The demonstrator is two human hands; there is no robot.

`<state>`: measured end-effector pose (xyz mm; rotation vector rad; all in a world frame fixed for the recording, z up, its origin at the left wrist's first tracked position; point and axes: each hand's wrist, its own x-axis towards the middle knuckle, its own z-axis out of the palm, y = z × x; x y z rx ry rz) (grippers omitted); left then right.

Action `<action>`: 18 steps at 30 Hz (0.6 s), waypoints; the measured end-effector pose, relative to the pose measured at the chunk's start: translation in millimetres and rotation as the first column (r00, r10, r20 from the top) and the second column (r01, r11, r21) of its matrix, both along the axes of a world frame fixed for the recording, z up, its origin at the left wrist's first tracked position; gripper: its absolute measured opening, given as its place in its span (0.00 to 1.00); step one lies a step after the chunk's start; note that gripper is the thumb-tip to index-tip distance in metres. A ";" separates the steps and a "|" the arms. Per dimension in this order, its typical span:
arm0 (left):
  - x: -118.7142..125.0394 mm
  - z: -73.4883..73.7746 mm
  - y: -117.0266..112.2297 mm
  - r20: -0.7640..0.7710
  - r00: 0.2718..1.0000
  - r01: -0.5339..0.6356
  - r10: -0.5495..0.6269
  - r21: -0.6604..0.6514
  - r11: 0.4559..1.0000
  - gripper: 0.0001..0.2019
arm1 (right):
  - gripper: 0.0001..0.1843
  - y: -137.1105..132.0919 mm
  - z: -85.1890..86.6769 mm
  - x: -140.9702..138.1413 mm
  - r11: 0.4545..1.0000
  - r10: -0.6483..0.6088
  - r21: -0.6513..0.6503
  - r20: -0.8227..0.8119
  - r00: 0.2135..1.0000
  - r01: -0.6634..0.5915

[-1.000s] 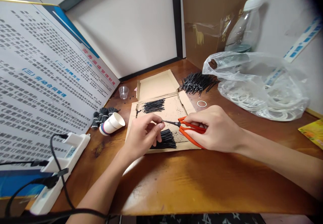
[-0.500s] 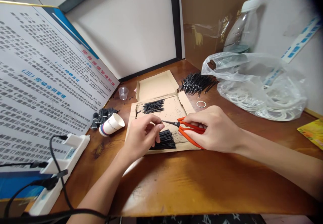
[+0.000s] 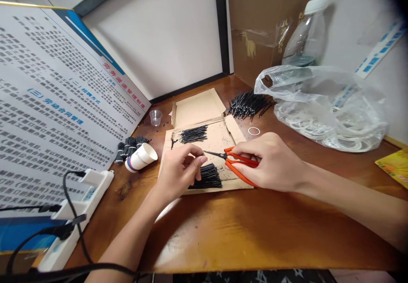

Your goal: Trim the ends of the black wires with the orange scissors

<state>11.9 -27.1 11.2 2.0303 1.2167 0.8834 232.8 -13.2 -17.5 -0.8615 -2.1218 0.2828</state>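
My right hand (image 3: 270,164) grips orange-handled snips (image 3: 237,164), whose small blades point left toward my left hand (image 3: 180,170). My left hand is pinched shut on something thin and dark at the blade tips; I cannot make it out. Both hands hover over a flattened cardboard sheet (image 3: 219,140). A pile of short black strands (image 3: 207,177) lies on the sheet just under my left fingers. A second black pile (image 3: 194,134) lies farther back on the same sheet.
A third heap of black strands (image 3: 248,103) and a rubber band (image 3: 254,131) lie behind. A clear plastic bag (image 3: 321,108), a bottle (image 3: 306,32) and a brown box (image 3: 264,24) stand right. A tipped paper cup (image 3: 140,157), bundled black strands (image 3: 129,145), a small clear cup (image 3: 156,117), a power strip (image 3: 76,215) and a printed board (image 3: 54,104) lie left.
Almost nothing differs. The snips' tips and my left fingers stay together over the cardboard; the view has shifted very slightly.
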 end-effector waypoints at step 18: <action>0.4 -0.8 0.4 0.028 0.999 -0.017 0.017 -0.021 1.000 0.08 | 0.09 -0.7 -1.3 0.1 1.000 0.006 0.018 0.019 1.000 -0.007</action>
